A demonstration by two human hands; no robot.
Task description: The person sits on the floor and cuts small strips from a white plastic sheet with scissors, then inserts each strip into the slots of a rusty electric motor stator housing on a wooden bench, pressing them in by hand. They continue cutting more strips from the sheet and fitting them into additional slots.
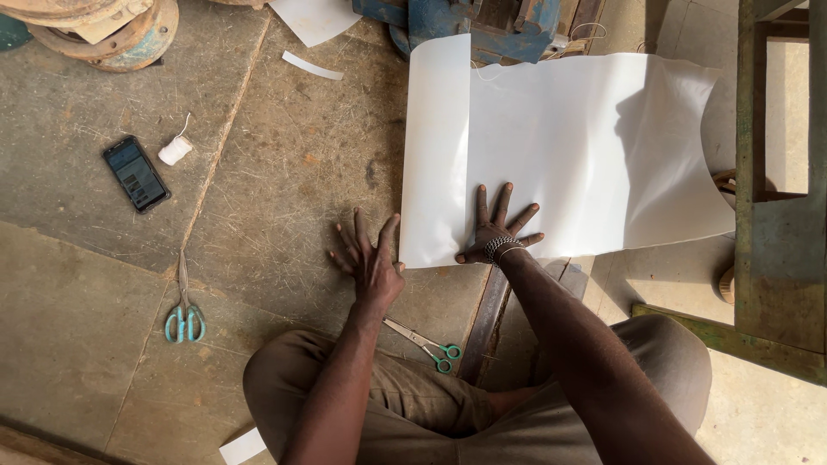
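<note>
White sheet (568, 146): smooth, matt, paper-like. Worktop (284, 172): rough, scratched wood. Scissors (428, 344), lower centre: bright metal blades, green plastic handles.

One head-worn camera looks steeply down, close over the worn floor (258, 189).

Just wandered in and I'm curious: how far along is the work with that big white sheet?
The white sheet already lies spread on the floor with its left strip folded over. In hand: the right hand presses it flat, and the left hand rests beside its edge. Both scissors lie untouched, so any cutting looks undone.
</note>
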